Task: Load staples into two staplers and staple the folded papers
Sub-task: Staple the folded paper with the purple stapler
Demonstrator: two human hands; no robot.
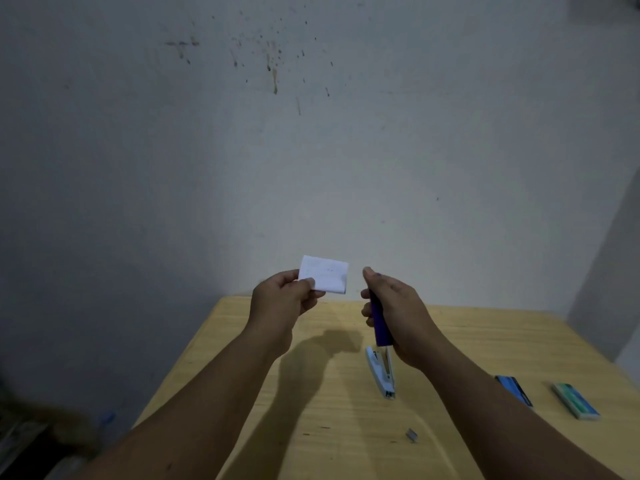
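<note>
My left hand (282,299) pinches a small folded white paper (325,277) by its left edge and holds it up above the far end of the wooden table (332,410). My right hand (391,310) is shut around a purple stapler (380,320), held upright just right of the paper with a small gap between them. A second, white stapler (381,372) lies flat on the table below my right hand. A short loose strip of staples (411,435) rests on the table nearer to me.
Two staple boxes lie at the table's right side: a blue one (514,391) and a green one (575,405). A stained grey wall stands right behind the table. Dark floor and clutter lie past the table's left edge.
</note>
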